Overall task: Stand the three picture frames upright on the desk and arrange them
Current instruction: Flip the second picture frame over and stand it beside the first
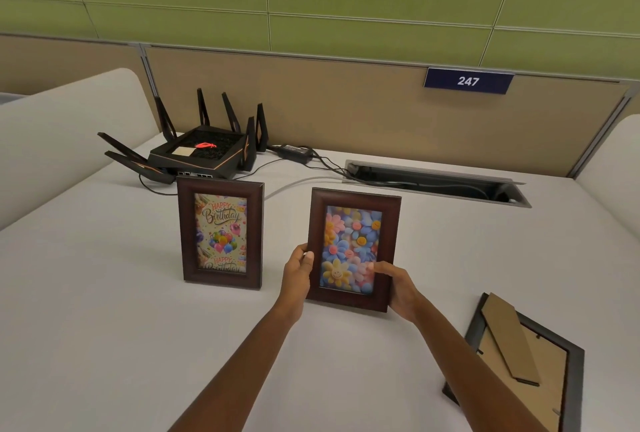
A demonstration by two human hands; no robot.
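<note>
While the desk (pixel 104 293) spreads pale and wide under everything, we see a router (pixel 201 151) at its back edge, with a cable slot (pixel 440 182) to the right of it. In front of the router the birthday frame (pixel 220 232) stands upright on its own. Just right of it we hold the flower frame (pixel 353 249) upright, its bottom edge at or just above the desk; we cannot tell which. Our left hand (pixel 296 281) pinches its left rail, thumb on the front, and our right hand (pixel 398 287) clasps the lower right corner, thumb across the glass. Both are closed on the frame. The third frame (pixel 523 359) lies face down near the right edge, its stand flat against the back.

We judge these frames light and stiff, with breakable glass fronts, so the wooden rails are the place to grip, not the pane. The flower frame's stand is hidden behind it, so we cannot say whether it is opened out. The third frame's picture is unseen and its lower corner is cut off.
</note>
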